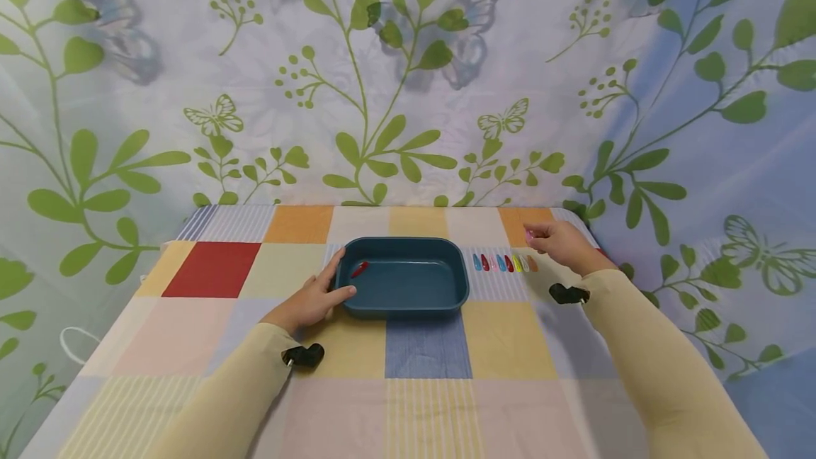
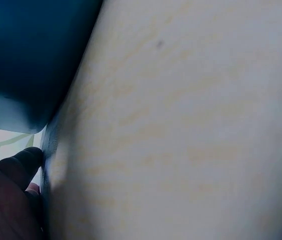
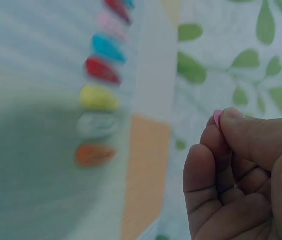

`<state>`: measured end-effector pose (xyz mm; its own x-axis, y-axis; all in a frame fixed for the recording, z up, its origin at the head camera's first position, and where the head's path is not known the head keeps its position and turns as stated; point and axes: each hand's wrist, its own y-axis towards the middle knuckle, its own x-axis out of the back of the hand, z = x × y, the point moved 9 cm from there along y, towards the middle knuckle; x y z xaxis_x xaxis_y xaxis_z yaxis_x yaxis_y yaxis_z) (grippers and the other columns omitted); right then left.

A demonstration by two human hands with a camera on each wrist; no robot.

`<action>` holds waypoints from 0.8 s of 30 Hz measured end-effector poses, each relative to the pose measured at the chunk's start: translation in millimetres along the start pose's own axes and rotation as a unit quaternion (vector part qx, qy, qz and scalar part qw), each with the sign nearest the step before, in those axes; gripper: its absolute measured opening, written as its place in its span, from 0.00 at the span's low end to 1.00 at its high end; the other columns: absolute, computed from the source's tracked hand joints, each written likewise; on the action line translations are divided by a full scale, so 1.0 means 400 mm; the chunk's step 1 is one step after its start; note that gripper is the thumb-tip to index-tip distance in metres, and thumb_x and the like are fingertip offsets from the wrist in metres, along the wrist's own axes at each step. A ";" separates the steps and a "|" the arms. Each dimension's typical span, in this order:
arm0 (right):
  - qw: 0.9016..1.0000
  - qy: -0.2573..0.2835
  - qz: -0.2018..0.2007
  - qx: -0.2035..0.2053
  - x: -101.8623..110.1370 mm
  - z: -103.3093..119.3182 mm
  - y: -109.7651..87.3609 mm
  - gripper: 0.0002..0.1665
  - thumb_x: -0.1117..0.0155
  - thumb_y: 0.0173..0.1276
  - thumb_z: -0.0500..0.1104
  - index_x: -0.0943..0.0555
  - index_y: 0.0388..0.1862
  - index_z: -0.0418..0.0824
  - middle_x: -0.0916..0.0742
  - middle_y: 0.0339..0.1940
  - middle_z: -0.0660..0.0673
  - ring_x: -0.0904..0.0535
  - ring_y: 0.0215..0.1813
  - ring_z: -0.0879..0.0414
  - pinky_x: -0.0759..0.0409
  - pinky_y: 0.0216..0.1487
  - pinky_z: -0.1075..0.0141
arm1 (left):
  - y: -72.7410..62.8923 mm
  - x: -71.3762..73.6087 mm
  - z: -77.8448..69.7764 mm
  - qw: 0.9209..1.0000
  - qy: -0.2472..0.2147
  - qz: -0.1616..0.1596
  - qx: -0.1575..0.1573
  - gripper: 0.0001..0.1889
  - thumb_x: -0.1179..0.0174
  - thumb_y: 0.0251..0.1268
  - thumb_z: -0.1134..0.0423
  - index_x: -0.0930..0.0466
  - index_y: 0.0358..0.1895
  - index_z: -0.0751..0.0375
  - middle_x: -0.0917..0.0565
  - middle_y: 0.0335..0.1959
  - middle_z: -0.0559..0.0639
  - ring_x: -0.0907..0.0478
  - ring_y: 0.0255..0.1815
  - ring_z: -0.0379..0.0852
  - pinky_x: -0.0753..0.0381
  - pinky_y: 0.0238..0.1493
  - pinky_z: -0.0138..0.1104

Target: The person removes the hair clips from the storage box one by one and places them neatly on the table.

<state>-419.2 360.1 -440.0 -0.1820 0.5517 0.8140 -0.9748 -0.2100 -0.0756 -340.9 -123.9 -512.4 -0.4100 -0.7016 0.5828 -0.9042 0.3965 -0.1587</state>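
Observation:
A pink hair clip is pinched between the thumb and index finger of my right hand, raised over the right end of a row of hair clips. That row, in blue, red, pink, yellow, white and orange, lies on the cloth to the right of a dark blue-green basin. My left hand rests at the basin's left near corner, fingers stretched along the outer wall and thumb over the rim. Inside the basin, toward its left end, lies a red hair clip.
A patchwork-patterned tablecloth covers the table. Behind it and at the sides hang leaf-and-butterfly curtains. A white cable loop shows by the table's left edge.

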 end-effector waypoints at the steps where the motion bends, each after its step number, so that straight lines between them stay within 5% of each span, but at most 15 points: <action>1: 1.000 0.000 0.002 -0.006 -0.002 -0.015 -0.002 0.32 0.40 0.81 0.40 0.31 0.79 0.31 0.16 0.65 0.27 0.12 0.53 0.40 0.14 0.56 0.49 | 0.000 0.000 0.001 1.000 0.000 0.000 0.001 0.47 0.47 0.79 0.36 0.71 0.87 0.31 0.61 0.90 0.56 0.76 0.85 0.78 0.68 0.79 0.73; 7: 0.999 0.001 0.003 -0.044 -0.014 -0.084 -0.013 0.33 0.39 0.77 0.39 0.30 0.77 0.30 0.13 0.60 0.30 0.16 0.45 0.52 0.20 0.44 0.64 | 0.004 0.000 0.009 1.000 -0.006 -0.003 0.004 0.48 0.46 0.78 0.36 0.70 0.87 0.31 0.59 0.89 0.58 0.76 0.84 0.79 0.70 0.80 0.73; 13: 0.998 -0.019 0.009 -0.058 -0.028 -0.132 -0.015 0.31 0.39 0.76 0.38 0.28 0.75 0.29 0.15 0.61 0.27 0.19 0.50 0.47 0.21 0.44 0.66 | 0.006 -0.001 0.012 1.000 -0.008 -0.002 0.007 0.48 0.46 0.78 0.36 0.70 0.87 0.30 0.59 0.89 0.58 0.75 0.85 0.78 0.70 0.80 0.73; 24: 0.994 -0.045 0.025 -0.093 -0.053 -0.187 -0.021 0.32 0.36 0.77 0.43 0.28 0.76 0.32 0.17 0.65 0.26 0.21 0.60 0.39 0.22 0.67 0.43 | 0.008 -0.002 0.009 1.000 -0.003 -0.001 0.009 0.48 0.46 0.78 0.35 0.70 0.87 0.30 0.58 0.89 0.59 0.75 0.85 0.78 0.70 0.80 0.73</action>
<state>-416.7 410.6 -499.8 -0.2260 0.4677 0.8545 -0.9735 -0.0771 -0.2153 -344.0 -124.1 -516.2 -0.4095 -0.7063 0.5775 -0.9067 0.3854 -0.1715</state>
